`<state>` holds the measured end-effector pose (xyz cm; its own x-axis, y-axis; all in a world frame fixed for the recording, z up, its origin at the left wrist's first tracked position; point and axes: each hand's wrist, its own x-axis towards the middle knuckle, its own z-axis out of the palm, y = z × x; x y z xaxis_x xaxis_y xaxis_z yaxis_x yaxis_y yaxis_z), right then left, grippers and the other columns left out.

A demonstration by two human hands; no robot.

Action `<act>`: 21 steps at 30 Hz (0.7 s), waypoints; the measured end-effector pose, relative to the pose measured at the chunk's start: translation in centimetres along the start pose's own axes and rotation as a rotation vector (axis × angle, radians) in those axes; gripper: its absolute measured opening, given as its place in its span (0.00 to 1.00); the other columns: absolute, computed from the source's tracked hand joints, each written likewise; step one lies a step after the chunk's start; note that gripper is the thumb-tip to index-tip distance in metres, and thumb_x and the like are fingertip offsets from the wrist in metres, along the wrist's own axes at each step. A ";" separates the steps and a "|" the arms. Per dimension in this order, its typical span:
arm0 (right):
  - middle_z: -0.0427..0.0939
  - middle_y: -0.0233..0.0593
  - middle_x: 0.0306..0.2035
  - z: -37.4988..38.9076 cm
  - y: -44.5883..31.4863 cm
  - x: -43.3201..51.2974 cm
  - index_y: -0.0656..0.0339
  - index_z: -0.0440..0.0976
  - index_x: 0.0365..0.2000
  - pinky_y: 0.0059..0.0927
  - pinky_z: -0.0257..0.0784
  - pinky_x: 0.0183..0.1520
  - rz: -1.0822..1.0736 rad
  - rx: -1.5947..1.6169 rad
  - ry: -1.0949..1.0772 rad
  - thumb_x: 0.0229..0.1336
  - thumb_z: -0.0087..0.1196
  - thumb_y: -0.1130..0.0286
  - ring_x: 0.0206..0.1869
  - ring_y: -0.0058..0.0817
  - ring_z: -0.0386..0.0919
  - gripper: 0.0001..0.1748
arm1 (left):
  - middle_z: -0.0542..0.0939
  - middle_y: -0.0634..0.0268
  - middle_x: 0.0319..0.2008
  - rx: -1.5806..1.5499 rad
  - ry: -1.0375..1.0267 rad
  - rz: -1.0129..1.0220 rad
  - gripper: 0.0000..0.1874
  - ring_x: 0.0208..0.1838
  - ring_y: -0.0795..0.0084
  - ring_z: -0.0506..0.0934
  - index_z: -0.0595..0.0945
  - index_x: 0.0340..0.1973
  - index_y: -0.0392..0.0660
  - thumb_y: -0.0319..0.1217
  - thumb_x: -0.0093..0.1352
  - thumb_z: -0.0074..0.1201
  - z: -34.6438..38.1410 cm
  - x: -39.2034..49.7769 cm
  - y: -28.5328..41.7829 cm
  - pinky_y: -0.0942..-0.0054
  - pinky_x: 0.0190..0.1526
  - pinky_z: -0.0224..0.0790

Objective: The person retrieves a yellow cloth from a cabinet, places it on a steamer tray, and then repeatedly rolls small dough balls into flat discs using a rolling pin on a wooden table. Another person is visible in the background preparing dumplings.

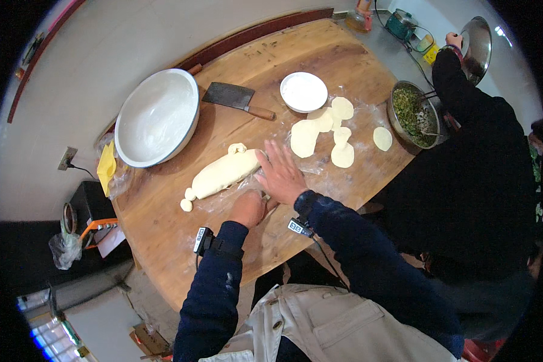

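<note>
My right hand [281,175] lies palm down over the floured wooden table, fingers extended beside the right end of a thick log of dough [226,174]. What is under its palm is hidden. My left hand [248,209] is curled low against the table, just left of my right wrist. A pale edge shows by its fingers, but I cannot tell what it holds. Two small dough balls [186,205] sit at the log's left end, and a dough scrap [237,148] touches its far side. Several thin dough rounds [304,139] lie beyond my right hand, some overlapping.
A white bowl of flour [303,92], a cleaver [235,97] and a large white basin [156,117] stand at the back. A metal bowl of chopped green filling [412,111] is at the right edge. There a person in black [461,181] holds a metal basin [477,50].
</note>
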<state>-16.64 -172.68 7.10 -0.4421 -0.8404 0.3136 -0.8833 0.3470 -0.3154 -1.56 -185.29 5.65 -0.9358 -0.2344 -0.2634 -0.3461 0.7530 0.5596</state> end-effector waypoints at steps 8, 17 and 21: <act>0.61 0.65 0.84 -3.6 0.4 -5.7 0.62 0.65 0.82 0.60 0.51 0.90 -0.078 -0.020 -0.257 0.75 0.63 0.57 0.87 0.58 0.59 0.42 | 0.89 0.37 0.49 -0.155 -0.076 -0.074 0.13 0.54 0.32 0.87 0.90 0.54 0.39 0.29 0.76 0.62 1.5 -1.8 -2.0 0.42 0.58 0.80; 0.66 0.63 0.82 -3.6 -0.4 -8.2 0.62 0.68 0.79 0.60 0.53 0.89 0.001 0.091 -0.229 0.70 0.69 0.58 0.85 0.58 0.63 0.43 | 0.87 0.36 0.45 -0.183 0.148 -0.013 0.09 0.51 0.31 0.85 0.87 0.48 0.36 0.29 0.77 0.62 0.1 -3.2 0.0 0.40 0.56 0.79; 0.68 0.61 0.80 -6.1 0.4 -14.0 0.62 0.73 0.75 0.63 0.54 0.88 0.021 0.066 -0.268 0.68 0.71 0.54 0.83 0.58 0.65 0.42 | 0.88 0.39 0.53 -0.155 0.350 -0.046 0.14 0.59 0.36 0.85 0.86 0.53 0.37 0.30 0.75 0.66 -0.2 0.1 1.8 0.46 0.63 0.79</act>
<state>-11.73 -158.25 8.09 -0.3956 -0.9164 0.0609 -0.8583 0.3453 -0.3797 -2.27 -184.05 6.78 -0.8759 -0.4821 -0.0218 -0.3697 0.6413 0.6724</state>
